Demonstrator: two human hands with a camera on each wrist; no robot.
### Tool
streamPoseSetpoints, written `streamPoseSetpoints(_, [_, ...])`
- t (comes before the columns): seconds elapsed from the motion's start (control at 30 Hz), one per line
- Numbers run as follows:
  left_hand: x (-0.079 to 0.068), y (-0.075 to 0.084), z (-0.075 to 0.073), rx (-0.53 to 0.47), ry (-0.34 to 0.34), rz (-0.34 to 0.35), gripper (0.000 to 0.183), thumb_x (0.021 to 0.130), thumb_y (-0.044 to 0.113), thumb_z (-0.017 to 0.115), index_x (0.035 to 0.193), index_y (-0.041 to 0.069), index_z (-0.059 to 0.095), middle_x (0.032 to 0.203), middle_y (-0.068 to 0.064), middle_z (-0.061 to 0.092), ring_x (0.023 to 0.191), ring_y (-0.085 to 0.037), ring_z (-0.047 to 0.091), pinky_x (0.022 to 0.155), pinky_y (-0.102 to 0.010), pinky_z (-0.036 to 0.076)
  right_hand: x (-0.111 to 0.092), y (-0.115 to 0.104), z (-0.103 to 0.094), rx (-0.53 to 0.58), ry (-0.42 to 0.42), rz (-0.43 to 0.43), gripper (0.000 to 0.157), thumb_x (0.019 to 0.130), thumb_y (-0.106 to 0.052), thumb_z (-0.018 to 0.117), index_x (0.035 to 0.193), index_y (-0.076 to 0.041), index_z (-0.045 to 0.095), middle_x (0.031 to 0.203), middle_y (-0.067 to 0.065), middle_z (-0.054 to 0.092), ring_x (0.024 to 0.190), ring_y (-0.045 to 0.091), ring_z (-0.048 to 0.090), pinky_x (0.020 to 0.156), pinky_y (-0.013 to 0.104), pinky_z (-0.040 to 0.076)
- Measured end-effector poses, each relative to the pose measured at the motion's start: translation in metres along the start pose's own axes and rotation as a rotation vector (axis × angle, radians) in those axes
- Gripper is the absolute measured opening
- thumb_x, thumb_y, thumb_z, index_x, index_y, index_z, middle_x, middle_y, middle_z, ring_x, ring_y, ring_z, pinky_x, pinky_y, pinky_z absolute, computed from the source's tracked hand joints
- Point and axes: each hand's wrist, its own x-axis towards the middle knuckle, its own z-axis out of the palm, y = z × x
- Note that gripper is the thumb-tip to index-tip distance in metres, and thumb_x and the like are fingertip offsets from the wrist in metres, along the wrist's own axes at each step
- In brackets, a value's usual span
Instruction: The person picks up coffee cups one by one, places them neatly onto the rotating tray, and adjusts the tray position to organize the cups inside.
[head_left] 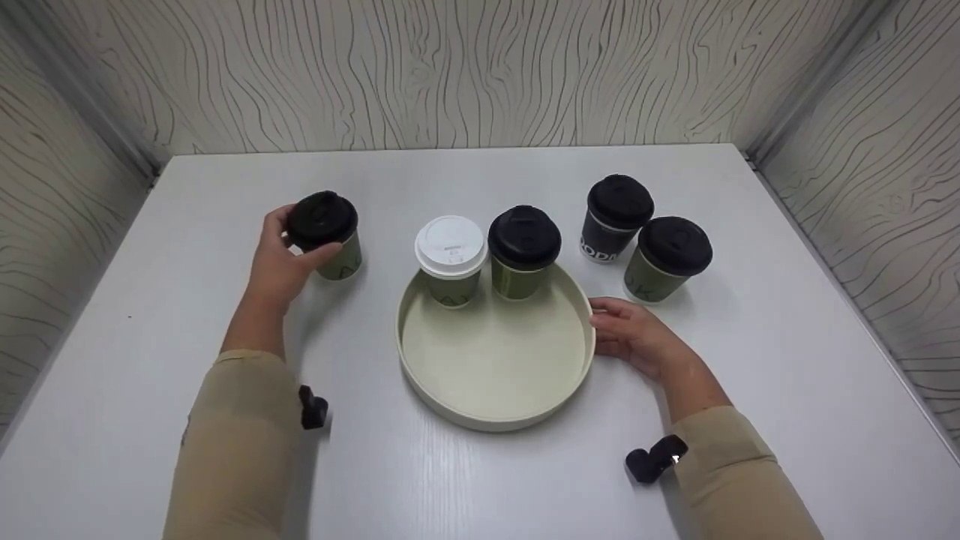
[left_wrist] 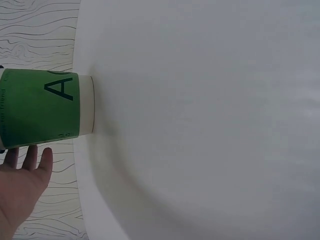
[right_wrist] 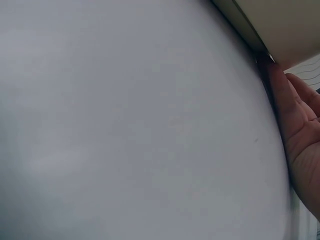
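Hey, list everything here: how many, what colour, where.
walls: 3, pale with dark lines, back and sides
table: 1, white, between the walls
tray: 1, pale green, mid-table
white-lidded cup: 1, green, in the tray
black-lidded green cups: 3, green and black, one left, one in the tray, one right
grey cup: 1, dark grey, black-lidded, back right
wrist cameras: 2, black, low left and right
sleeves: 2, tan, on both forearms
left hand: 1, bare, holding the left black-lidded green one
right hand: 1, bare, touching the tray's right side

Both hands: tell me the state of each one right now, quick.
Left hand: closed, holding the black-lidded green cup.
Right hand: touching the round tray's side; whether its grip is closed cannot be told.
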Motion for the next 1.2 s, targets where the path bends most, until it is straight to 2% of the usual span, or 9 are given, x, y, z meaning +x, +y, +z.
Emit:
streamPoseSetpoints(0.17, [-0.005, -0.002, 0.003, -0.001, 0.008, 0.028, 0.092, 0.069, 0.040, 0.078, 0.140, 0.019, 0.024, 0.143, -0.004, 0.028, 0.131, -0.030, 0.030, 0.106, -0.043, 0.028, 0.000, 0.000, 0.000, -0.018, 0.016, 0.013, 0.051, 0.090, -0.014, 0.056, 0.135, 0.002, 0.037, 0.106, 0.007, 0.065, 0.093, 0.022, 0.064, 0.085, 0.037, 0.050])
streamPoseSetpoints(0.4, [-0.014, -0.001, 0.005, -0.006, -0.008, 0.021, 0.093, 0.068, 0.041, 0.077, 0.140, 0.020, 0.023, 0.144, -0.004, 0.027, 0.132, -0.030, 0.029, 0.105, -0.045, 0.029, 0.000, 0.000, 0.001, -0.030, 0.034, 0.033, 0.054, 0.089, -0.016, 0.058, 0.135, 0.001, 0.036, 0.107, 0.007, 0.064, 0.095, 0.022, 0.063, 0.085, 0.035, 0.050])
streamPoseSetpoints(0.67, [-0.024, -0.002, 0.004, -0.021, -0.007, 0.049, 0.092, 0.068, 0.040, 0.078, 0.139, 0.019, 0.025, 0.142, -0.005, 0.029, 0.130, -0.030, 0.031, 0.104, -0.046, 0.030, -0.002, -0.001, 0.001, -0.023, -0.015, 0.018, 0.052, 0.090, -0.010, 0.056, 0.135, 0.005, 0.034, 0.107, 0.006, 0.063, 0.095, 0.021, 0.063, 0.087, 0.034, 0.049])
streamPoseSetpoints(0.83, [-0.031, 0.004, 0.004, -0.015, -0.013, 0.058, 0.091, 0.069, 0.039, 0.078, 0.140, 0.019, 0.024, 0.144, -0.003, 0.028, 0.130, -0.030, 0.031, 0.103, -0.047, 0.031, -0.003, -0.002, 0.002, -0.018, -0.017, 0.016, 0.052, 0.090, -0.010, 0.056, 0.135, 0.005, 0.034, 0.107, 0.005, 0.063, 0.095, 0.021, 0.063, 0.088, 0.034, 0.048])
streamPoseSetpoints(1.0, [-0.040, 0.015, 0.006, -0.020, -0.022, 0.108, 0.088, 0.071, 0.034, 0.078, 0.140, 0.018, 0.025, 0.141, -0.004, 0.032, 0.128, -0.028, 0.034, 0.102, -0.046, 0.033, -0.004, -0.002, 0.004, -0.033, -0.023, 0.011, 0.052, 0.090, -0.009, 0.055, 0.134, 0.006, 0.033, 0.108, 0.008, 0.062, 0.096, 0.022, 0.062, 0.088, 0.035, 0.048])
streamPoseSetpoints(1.2, [-0.052, 0.029, 0.008, -0.026, -0.032, 0.203, 0.084, 0.073, 0.028, 0.077, 0.139, 0.016, 0.027, 0.134, -0.005, 0.036, 0.124, -0.025, 0.039, 0.101, -0.043, 0.035, -0.006, -0.004, 0.005, -0.041, -0.025, 0.016, 0.054, 0.090, -0.008, 0.056, 0.135, 0.007, 0.031, 0.107, 0.009, 0.062, 0.095, 0.022, 0.063, 0.087, 0.034, 0.049])
